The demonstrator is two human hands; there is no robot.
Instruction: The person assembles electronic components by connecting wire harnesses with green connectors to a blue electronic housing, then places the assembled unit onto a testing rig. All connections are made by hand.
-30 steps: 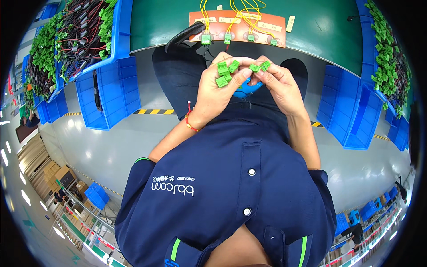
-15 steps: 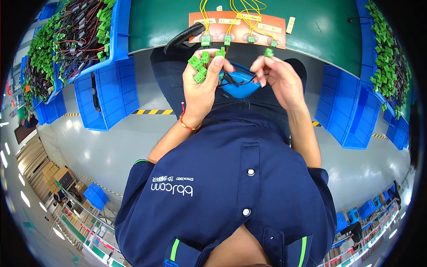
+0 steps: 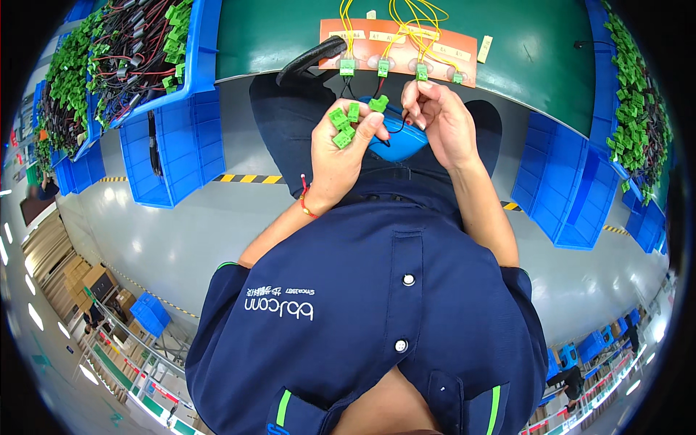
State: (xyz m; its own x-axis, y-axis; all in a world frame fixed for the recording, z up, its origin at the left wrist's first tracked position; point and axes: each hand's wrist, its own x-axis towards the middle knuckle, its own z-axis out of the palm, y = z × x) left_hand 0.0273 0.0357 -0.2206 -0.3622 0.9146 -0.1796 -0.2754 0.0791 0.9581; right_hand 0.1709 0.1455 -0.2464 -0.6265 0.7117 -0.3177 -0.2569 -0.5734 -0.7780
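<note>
My left hand [image 3: 337,165] is closed around a bunch of green terminal plugs [image 3: 342,129], with one more green plug [image 3: 378,104] sticking out by the thumb. Thin dark wires [image 3: 395,131] run from this hand towards the other. My right hand [image 3: 451,129] pinches a green terminal plug [image 3: 422,76] at the third socket of an orange board [image 3: 455,45]. Whether that plug is seated in the socket cannot be made out. Green connectors [image 3: 347,68] sit along the board's near edge, and yellow wires [image 3: 395,45] rise from them. Dark wires hang below the two left ones.
The board lies on a green table [image 3: 275,36]. A black curved bar [image 3: 308,59] is left of it. Blue bins [image 3: 206,51] of green-plugged cables stand left and right, with blue crates [image 3: 177,145] below. Something blue [image 3: 399,143] lies behind my hands.
My right hand has moved up and left, bringing its green plug to the board's third socket. The left hand has shifted slightly right and down, still holding its bunch.
</note>
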